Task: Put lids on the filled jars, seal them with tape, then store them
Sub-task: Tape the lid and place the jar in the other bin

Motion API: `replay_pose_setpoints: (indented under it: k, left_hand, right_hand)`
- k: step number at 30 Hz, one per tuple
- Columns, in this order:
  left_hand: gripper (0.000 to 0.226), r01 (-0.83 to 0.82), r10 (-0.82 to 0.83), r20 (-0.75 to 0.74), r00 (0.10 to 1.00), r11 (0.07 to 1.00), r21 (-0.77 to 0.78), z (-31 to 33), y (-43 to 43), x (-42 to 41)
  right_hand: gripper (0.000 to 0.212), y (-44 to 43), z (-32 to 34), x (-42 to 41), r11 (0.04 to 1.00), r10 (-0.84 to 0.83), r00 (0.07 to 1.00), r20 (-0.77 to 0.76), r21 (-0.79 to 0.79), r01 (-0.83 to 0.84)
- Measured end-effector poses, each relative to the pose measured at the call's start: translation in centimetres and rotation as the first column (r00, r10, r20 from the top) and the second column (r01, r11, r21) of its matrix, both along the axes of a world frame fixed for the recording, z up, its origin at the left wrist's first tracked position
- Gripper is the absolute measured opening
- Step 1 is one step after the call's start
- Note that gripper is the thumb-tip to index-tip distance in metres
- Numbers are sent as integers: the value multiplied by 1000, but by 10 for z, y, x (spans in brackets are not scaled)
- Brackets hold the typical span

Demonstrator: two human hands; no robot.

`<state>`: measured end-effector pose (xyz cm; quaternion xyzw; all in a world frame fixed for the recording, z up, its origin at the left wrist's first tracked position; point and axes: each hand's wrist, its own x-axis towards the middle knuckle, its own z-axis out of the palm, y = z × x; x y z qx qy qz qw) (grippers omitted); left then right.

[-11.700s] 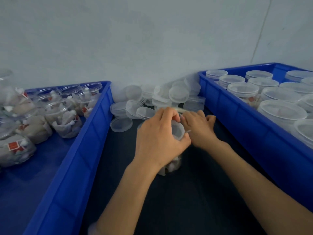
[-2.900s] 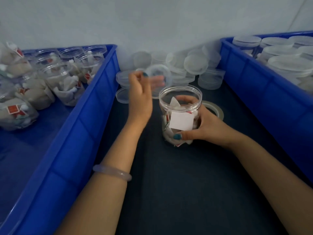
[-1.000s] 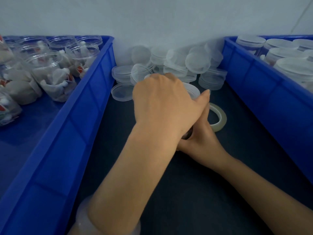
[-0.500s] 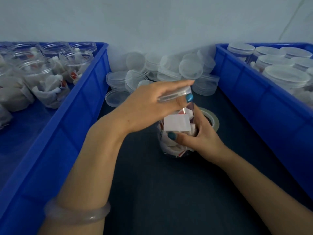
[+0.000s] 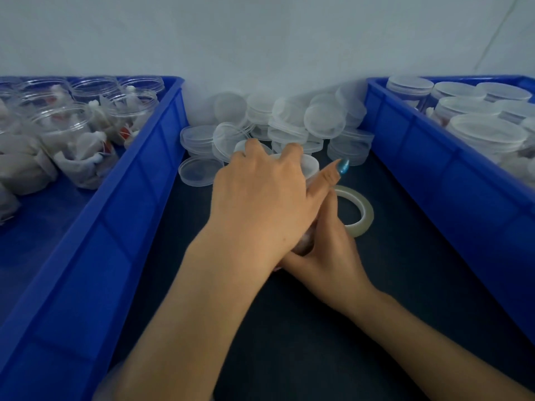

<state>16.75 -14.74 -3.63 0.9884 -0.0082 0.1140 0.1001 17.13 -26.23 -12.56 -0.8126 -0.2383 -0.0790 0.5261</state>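
My left hand (image 5: pixel 266 201) lies palm down over a clear plastic lid (image 5: pixel 311 164) on top of a filled jar and covers most of it. Only a sliver of the jar (image 5: pixel 304 244) shows between my hands. My right hand (image 5: pixel 333 250) wraps around the jar's side from the right and holds it on the dark mat. A roll of clear tape (image 5: pixel 357 214) lies flat just right of the jar, beside my right hand. Loose clear lids (image 5: pixel 289 125) are heaped against the wall behind the jar.
A blue bin (image 5: pixel 139 180) on the left holds several open filled jars (image 5: pixel 78 140). A blue bin (image 5: pixel 428 157) on the right holds several lidded jars (image 5: pixel 486 134). The dark mat (image 5: pixel 333 342) runs between the bins toward me. A white wall closes the back.
Half a second ago my left hand gripped the lid by its rim at the jar's mouth. Now its palm lies flat on the lid and hides the jar. My right hand still holds the jar.
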Motion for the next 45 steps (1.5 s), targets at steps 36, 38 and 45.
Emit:
replay_pose_setpoints:
  k: [36, 38, 45]
  left_hand:
    - [59, 364, -303, 285, 910, 911, -195, -12, 35, 21]
    - [53, 357, -270, 370, 889, 914, -192, -9, 31, 20]
    - [22, 401, -192, 567, 801, 876, -270, -12, 10, 16]
  right_hand:
    - [3, -82, 27, 61, 987, 1, 999, 40, -158, 5]
    - [11, -69, 30, 52, 1000, -4, 991, 131, 9, 3]
    - [12, -48, 35, 33, 982, -59, 960, 274, 187, 7]
